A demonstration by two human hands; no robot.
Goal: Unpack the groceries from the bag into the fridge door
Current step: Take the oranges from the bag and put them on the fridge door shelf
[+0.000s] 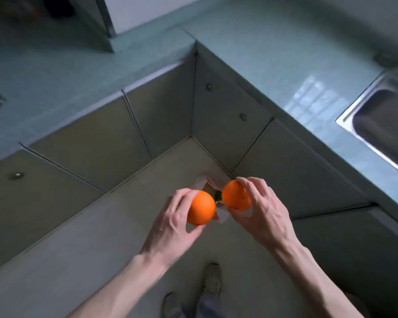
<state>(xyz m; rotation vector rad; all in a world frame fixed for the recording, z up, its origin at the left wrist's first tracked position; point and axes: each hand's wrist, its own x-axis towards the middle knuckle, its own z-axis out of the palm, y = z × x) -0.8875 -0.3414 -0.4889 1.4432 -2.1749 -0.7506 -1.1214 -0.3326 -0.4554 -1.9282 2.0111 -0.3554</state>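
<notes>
My left hand (172,222) grips an orange (201,208) by its sides, held above the floor. My right hand (263,208) holds a second orange (233,195) just to the right of the first. Below and between the two fruits a pale plastic bag (222,214) sits on the floor in the cabinet corner, mostly hidden by my hands; something green (218,195) and a bit of orange show inside it. The fridge door is not in view.
An L-shaped teal countertop (251,49) wraps the corner, over grey cabinet doors (90,157) with round knobs. A steel sink (381,125) is set in the counter at right. My shoes (211,281) stand on the pale floor below.
</notes>
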